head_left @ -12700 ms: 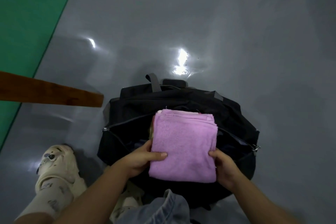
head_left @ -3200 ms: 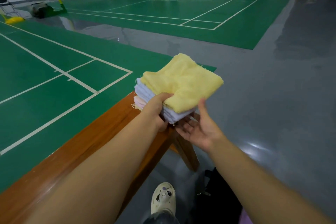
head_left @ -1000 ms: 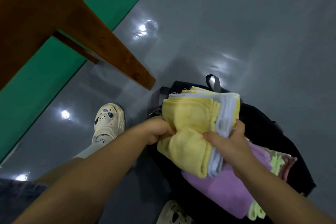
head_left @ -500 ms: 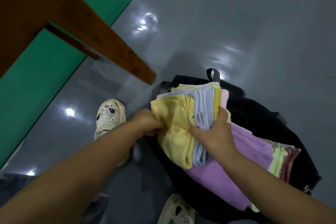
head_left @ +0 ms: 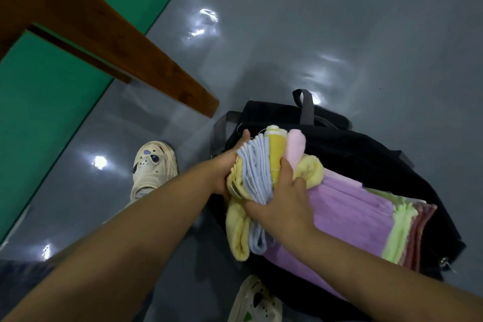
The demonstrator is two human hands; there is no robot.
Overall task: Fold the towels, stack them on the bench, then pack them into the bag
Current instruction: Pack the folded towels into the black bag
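A black bag (head_left: 366,154) sits open on the grey floor. Inside it lie folded towels: a purple one (head_left: 350,217) on top, with light green (head_left: 402,230) and dark pink (head_left: 423,227) edges showing to its right. I hold a second stack of towels (head_left: 257,172) on edge at the bag's left end, with yellow, pale blue and pink layers. My left hand (head_left: 227,167) grips its left side. My right hand (head_left: 281,201) grips it from the right, fingers curled over the folds.
The wooden bench (head_left: 91,26) slants across the upper left, its leg end near the bag. A green court mat (head_left: 52,102) borders the grey floor at left. My cream clogs show at left (head_left: 151,167) and at the bottom (head_left: 254,303).
The yellow, blue and pink stack has turned further onto its edge and dropped lower into the bag's left end beside the purple towel. Both hands have kept their hold.
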